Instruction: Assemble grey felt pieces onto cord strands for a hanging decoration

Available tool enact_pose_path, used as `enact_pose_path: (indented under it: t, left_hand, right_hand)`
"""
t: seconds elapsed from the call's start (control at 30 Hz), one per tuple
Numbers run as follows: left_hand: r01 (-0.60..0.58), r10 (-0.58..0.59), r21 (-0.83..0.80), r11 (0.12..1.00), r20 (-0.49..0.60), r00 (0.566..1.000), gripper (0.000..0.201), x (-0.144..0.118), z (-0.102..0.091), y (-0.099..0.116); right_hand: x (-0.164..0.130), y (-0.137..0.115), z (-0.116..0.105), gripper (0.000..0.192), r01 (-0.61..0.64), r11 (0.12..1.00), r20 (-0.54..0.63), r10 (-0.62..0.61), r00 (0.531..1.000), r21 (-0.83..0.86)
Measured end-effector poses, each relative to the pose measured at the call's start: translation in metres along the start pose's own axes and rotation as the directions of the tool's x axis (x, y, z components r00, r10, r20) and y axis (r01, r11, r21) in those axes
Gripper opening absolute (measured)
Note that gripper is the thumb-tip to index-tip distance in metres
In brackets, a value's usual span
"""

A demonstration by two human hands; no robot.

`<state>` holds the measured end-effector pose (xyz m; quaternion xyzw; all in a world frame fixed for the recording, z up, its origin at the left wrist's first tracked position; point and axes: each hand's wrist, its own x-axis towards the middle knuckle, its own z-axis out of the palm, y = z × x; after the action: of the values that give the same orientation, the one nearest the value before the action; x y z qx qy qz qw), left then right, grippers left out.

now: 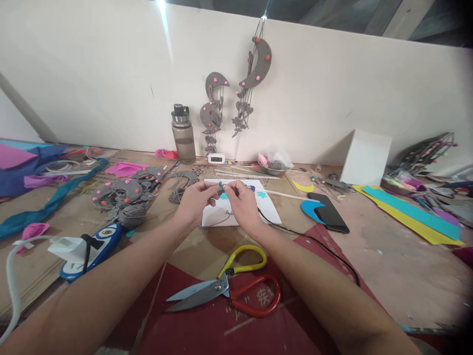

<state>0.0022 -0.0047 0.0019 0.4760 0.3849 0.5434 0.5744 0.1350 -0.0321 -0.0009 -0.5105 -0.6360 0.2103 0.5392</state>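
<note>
Above the white sheet (240, 213), left hand (194, 199) and right hand (242, 204) both pinched on a small grey piece (220, 186).

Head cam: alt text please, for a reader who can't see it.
Two bare hands, left hand and right hand, pinch a small grey craft piece between their fingertips above a white sheet on a cluttered worktable. Scissors with one yellow and one red handle lie closer to the camera; grey crescent mobiles hang on the wall.
</note>
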Motion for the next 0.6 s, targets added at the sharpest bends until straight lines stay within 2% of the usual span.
enact_pose_path:
  t: [0.23, 0.6]
  left_hand:
    - [0.023, -0.02, -0.067, 0.998, 0.038, 0.999, 0.023, -0.003, 0.0045, 0.0019]
    - [-0.041, 0.045, -0.071, 0.997, 0.055, 0.997, 0.018, -0.0033, 0.0055, -0.0021]
  right_hand:
    - [0.0034, -0.0008, 0.0007, 0.025, -0.051, 0.998, -0.003, 0.051, 0.999, 0.046]
    - [0.0081, 0.0008, 0.003, 0.021, -0.14, 0.987, 0.017, 0.139, 0.99, 0.074]
